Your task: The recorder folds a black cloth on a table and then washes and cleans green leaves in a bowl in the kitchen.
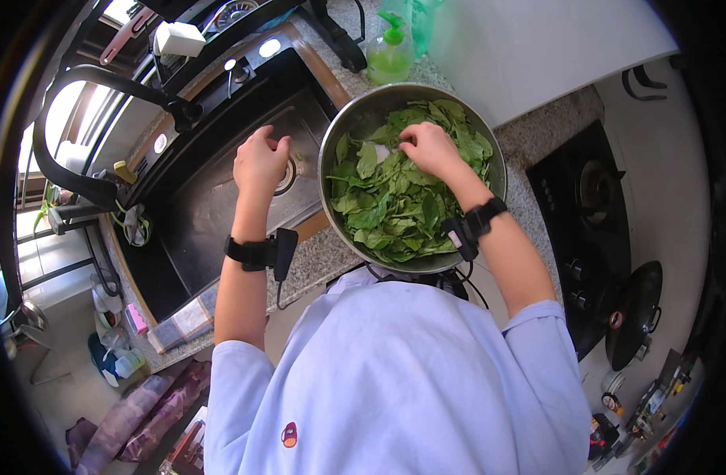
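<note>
A large round metal bowl [503,172] stands on the speckled counter before me, filled with loose green leafy vegetables [392,208]. My right hand [429,148] is over the leaves at the bowl's upper part, fingertips bent down at them; whether it pinches a leaf I cannot tell. My left hand [262,159] hovers above the sink, left of the bowl, with thumb and fingers apart and nothing seen in it. A small pale patch shows among the leaves, left of my right fingertips. Black straps with small devices are on both wrists.
The dark sink [202,237] with its drain lies left, under a black faucet [101,77]. A pump bottle of green liquid [389,56] stands behind the bowl. A black gas hob [582,225] and a wok-like black pan [634,314] are at right. A checked cloth [185,320] lies on the front edge.
</note>
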Tool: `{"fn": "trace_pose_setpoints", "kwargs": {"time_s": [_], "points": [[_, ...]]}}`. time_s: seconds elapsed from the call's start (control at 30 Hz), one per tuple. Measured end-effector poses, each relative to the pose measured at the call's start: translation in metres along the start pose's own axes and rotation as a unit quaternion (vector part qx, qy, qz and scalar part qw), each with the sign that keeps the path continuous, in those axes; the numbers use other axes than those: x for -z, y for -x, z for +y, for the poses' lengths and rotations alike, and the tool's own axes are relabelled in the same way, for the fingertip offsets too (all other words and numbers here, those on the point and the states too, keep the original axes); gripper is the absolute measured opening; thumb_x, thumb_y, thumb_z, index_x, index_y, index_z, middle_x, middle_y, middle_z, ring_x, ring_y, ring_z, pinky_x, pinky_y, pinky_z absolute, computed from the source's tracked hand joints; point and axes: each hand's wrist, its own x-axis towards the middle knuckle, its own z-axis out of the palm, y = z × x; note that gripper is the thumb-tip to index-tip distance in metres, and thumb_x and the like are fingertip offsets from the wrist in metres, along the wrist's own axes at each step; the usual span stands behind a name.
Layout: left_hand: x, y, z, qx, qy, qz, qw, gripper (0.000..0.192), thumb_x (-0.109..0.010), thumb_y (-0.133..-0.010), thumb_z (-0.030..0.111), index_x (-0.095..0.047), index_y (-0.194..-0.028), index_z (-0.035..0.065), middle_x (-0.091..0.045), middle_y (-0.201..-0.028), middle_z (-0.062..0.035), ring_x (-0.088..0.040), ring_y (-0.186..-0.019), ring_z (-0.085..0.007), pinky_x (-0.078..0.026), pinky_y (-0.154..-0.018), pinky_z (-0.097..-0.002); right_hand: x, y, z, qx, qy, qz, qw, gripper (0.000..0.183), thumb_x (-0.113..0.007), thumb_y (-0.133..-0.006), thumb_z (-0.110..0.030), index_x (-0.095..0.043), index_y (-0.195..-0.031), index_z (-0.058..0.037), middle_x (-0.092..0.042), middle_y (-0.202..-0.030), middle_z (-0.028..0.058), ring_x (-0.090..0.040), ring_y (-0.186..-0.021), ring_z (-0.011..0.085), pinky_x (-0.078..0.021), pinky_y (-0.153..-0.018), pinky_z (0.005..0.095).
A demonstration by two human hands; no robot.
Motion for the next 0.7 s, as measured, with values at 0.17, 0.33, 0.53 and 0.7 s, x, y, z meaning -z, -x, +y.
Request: {"fn": "trace_pose_setpoints", "kwargs": {"time_s": [0.17,0.33,0.53,0.7], "points": [[-0.003,0.012,0.038,-0.069,0.057,0.014,0.996,0.029,-0.059,-0.080,0.031,-0.065,-0.098,0.0101,-0.066,-0.081,-0.0080,-0.063,-0.078,-0.0270,-0.050,-0.069,-0.0381,-0.013,-0.011,-0.008,0.012,0.133,0.016,0.991,0.017,-0.060,-0.077,-0.021,-0.069,-0.089,-0.0140,-0.059,-0.092,0.0108,-0.059,-0.091,0.0294,-0.0492,-0.075,0.0404],[-0.012,0.022,0.056,-0.138,0.197,-0.006,0.971,0.019,-0.061,-0.080,0.021,-0.067,-0.090,0.0063,-0.065,-0.074,-0.0100,-0.063,-0.065,-0.0220,-0.049,-0.062,-0.0320,0.008,-0.012,-0.009,0.030,-0.087,0.061,0.994,0.016,-0.063,-0.074,-0.022,-0.070,-0.083,-0.0105,-0.064,-0.083,0.0093,-0.062,-0.079,0.0250,-0.0491,-0.070,0.0361],[-0.035,0.022,0.069,-0.157,0.346,-0.158,0.911,0.029,-0.063,-0.081,0.016,-0.062,-0.105,0.0006,-0.066,-0.087,-0.0083,-0.063,-0.071,-0.0132,-0.049,-0.063,-0.0244,0.051,0.001,-0.023,0.030,-0.310,-0.020,0.950,0.015,-0.063,-0.084,-0.016,-0.065,-0.089,-0.0017,-0.060,-0.077,-0.0015,-0.052,-0.065,0.0051,-0.0441,-0.060,0.0210],[-0.047,0.024,0.093,-0.142,0.451,-0.298,0.829,0.028,-0.063,-0.084,0.017,-0.061,-0.105,-0.0006,-0.063,-0.085,-0.0010,-0.058,-0.072,-0.0073,-0.045,-0.063,-0.0209,0.059,0.011,-0.037,0.074,-0.323,-0.001,0.944,0.015,-0.064,-0.080,-0.015,-0.066,-0.086,-0.0014,-0.062,-0.074,0.0009,-0.055,-0.066,0.0068,-0.0455,-0.062,0.0228]]}}
